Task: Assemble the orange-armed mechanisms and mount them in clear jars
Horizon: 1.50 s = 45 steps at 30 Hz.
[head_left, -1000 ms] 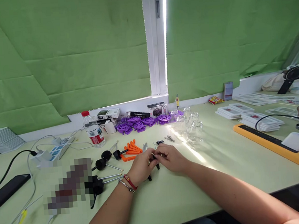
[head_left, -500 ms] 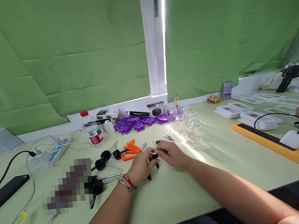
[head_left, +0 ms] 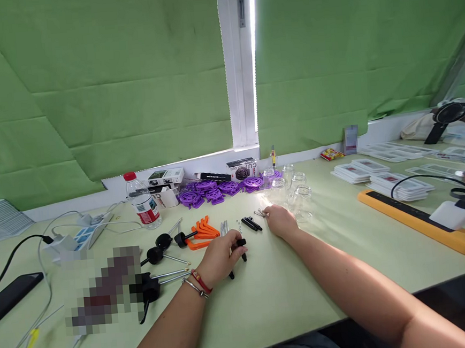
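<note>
- The left hand is narrowed, thumb and fingertips pinching a small black fitting, one end of which sticks out on the side facing the right hand.
- The right hand is farther out across the table, its fingers bent together and pointing down at the coil springs; whether they have a spring between them cannot be told.
- The coil springs lie just left of the right fingertips, seemingly touching them. They are beyond the left hand and off to its right, so the right hand is clearly the nearer one.
- The long axes of the springs seem to run mostly sideways, leading leftward from the right fingertips and slightly away from the person; they are too small to judge each one.
- Black cylindrical pieces lie between the two hands, nearer the person than the springs, slanting from far left to near right.
- Tiny loose pieces sit just beyond the left fingers, with metal rods and orange brackets beyond that hand and to its left.
- Another black part pokes out below the left hand.
- Glass jars stand beyond the right hand and to its right.
</note>
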Tool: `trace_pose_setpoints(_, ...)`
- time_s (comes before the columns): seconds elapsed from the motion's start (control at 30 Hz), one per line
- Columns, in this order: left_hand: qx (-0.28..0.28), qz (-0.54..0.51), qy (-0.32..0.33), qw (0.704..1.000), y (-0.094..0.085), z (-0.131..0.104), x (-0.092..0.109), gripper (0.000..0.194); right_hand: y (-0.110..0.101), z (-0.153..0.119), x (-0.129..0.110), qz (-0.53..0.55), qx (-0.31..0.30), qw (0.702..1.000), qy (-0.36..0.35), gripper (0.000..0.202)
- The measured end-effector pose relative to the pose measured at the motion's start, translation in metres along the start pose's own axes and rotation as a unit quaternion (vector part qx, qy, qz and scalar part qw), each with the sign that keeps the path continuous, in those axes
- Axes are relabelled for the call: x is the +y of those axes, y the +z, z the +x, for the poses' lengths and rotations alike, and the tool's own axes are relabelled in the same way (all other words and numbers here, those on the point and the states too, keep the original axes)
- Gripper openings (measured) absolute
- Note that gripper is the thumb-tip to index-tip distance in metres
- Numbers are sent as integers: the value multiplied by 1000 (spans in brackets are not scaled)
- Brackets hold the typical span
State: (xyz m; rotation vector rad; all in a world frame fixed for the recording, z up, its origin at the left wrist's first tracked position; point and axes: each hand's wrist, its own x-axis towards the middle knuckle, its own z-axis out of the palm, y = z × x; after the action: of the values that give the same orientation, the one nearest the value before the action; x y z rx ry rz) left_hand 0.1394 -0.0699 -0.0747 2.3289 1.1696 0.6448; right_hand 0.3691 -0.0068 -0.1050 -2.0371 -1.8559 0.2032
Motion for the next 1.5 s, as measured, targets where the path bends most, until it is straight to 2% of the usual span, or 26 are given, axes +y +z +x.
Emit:
trace_pose_setpoints(0.27, -2, 8, 0, 1000, 1, 0, 0, 17, -10, -3, -3, 5, 17, 998, 52, 34)
trace_pose_setpoints(0.33, 2, 10, -4, 1000, 0, 0, 0, 19, -12, -6, -5, 50, 47, 997, 42, 42)
trace_pose_setpoints(0.4, 3, 9, -9, 1000, 0, 0, 1, 22, -12, -12, -10, 161, 78, 984, -2, 47)
trace_pose_setpoints(0.47, 1, 6, -10, 1000, 0, 0, 2, 23, -10, -23, -19, 324, 71, 942, -55, 49)
trace_pose_setpoints(0.57, 2, 0, -5, 1000, 0, 0, 3, 28, -8, -44, -40, 553, -24, 829, -78, 49)
trace_pose_setpoints(0.6, 3, -2, -5, 1000, 0, 0, 4, 31, -8, -51, -47, 586, -53, 804, -86, 47)
trace_pose_setpoints(0.67, 5, -8, -5, 1000, 0, 0, 4, 35, -7, -61, -57, 608, -98, 781, -103, 43)
trace_pose_setpoints(0.8, 12, -20, -5, 1000, 2, 2, 4, 38, -7, -67, -64, 578, -128, 796, -125, 36)
trace_pose_setpoints(1.0, 11, -27, 1, 1000, 4, 2, 4, 42, -3, -65, -59, 562, -104, 796, -199, 30)
trace_pose_setpoints(1.33, 10, -36, 4, 999, 3, 2, 2, 45, -2, -66, -56, 460, -52, 840, -282, 27)
trace_pose_setpoints(1.5, 11, -46, 8, 999, 4, 2, 1, 44, -6, -66, -55, 431, -45, 846, -309, 32)
